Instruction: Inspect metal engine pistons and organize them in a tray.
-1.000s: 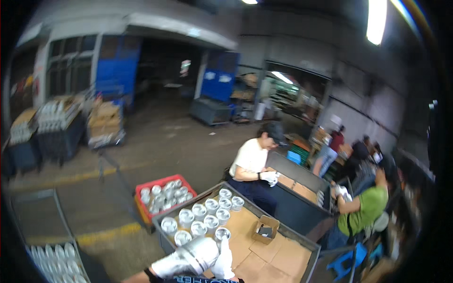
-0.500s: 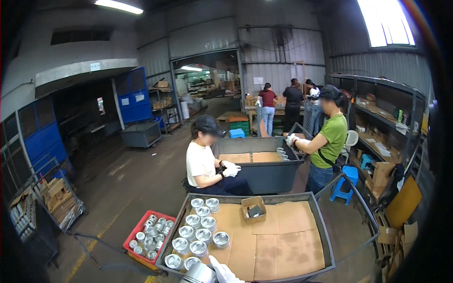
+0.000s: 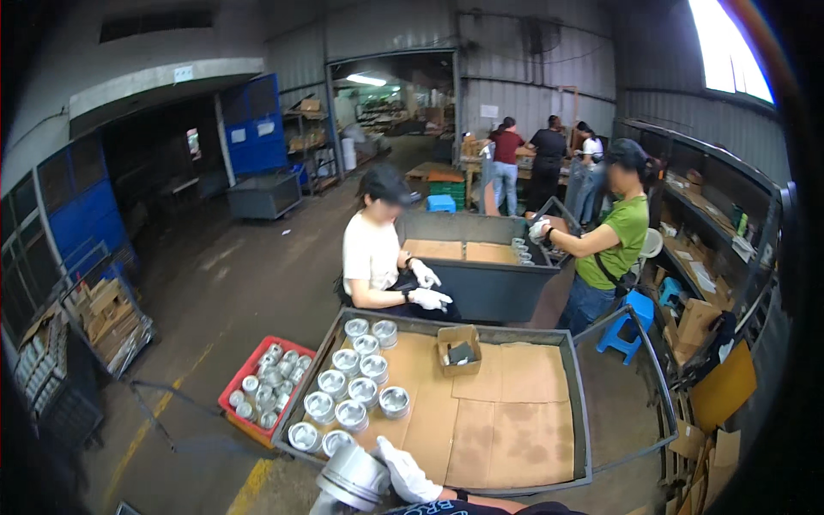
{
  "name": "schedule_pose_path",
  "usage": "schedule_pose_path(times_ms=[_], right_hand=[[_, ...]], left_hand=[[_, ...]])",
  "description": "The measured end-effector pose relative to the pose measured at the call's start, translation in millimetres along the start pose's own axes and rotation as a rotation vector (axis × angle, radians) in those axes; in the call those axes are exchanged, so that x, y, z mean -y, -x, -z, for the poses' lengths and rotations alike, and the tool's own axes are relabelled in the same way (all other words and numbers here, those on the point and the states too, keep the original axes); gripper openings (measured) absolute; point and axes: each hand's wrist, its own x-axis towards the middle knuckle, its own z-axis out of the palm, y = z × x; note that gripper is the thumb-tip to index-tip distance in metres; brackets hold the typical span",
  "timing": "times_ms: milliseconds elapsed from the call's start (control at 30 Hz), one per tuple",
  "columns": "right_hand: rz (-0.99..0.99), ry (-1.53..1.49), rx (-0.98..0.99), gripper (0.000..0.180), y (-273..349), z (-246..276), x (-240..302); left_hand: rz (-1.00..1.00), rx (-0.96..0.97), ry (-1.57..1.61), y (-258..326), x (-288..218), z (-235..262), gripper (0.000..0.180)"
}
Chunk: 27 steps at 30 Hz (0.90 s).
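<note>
Evidently, the person has a large round silver metal piston (image 3: 356,474) near at the lower edge of the view, and it stands tilted in front of the near rim of a dark grey rectangular metal cart (image 3: 584,421). The right hand (image 3: 408,472), in a white glove, is just beside this piston, with fingers almost straight and close together; whether it presses on the metal, one cannot tell. A pale shape (image 3: 325,505) under the piston may be the left hand, but it is cut by the edge, so its grip cannot be told.

Inside the cart, upright silver pistons (image 3: 363,393) stand in rows along the left side, upon flat brown cardboard sheets (image 3: 524,429). A small open brown cardboard box (image 3: 463,369), with dark pieces in it, rests near the far rim. Left of the cart, a red plastic crate (image 3: 243,367) contains more pistons, lying in disorder.
</note>
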Motion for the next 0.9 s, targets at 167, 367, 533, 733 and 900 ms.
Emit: schedule_pose_path(times_ms=[167, 367, 533, 733, 900], right_hand=[[0.394, 0.059, 0.049, 0.037, 19.6, 4.3, 30.1], [0.895, 0.479, -0.039, 0.099, 16.9, 7.7, 45.9], [0.835, 0.431, 0.043, 0.114, 24.5, 4.1, 55.1], [0.932, 0.370, 0.062, 0.103, 17.8, 2.4, 53.8], [0.927, 0.437, 0.059, 0.100, 17.1, 23.1, 65.2]], left_hand=[[-0.086, -0.123, 0.064, 73.4, 13.8, -15.5, 0.042], [-0.169, -0.165, 0.044, 81.7, -29.5, -82.4, 0.054], [-0.226, -0.272, 0.037, 85.4, -18.7, -73.4, 0.057], [-0.220, -0.286, 0.021, 86.6, -10.1, -63.8, 0.062], [-0.277, -0.377, -0.526, 102.1, -22.1, -87.0, 0.075]])
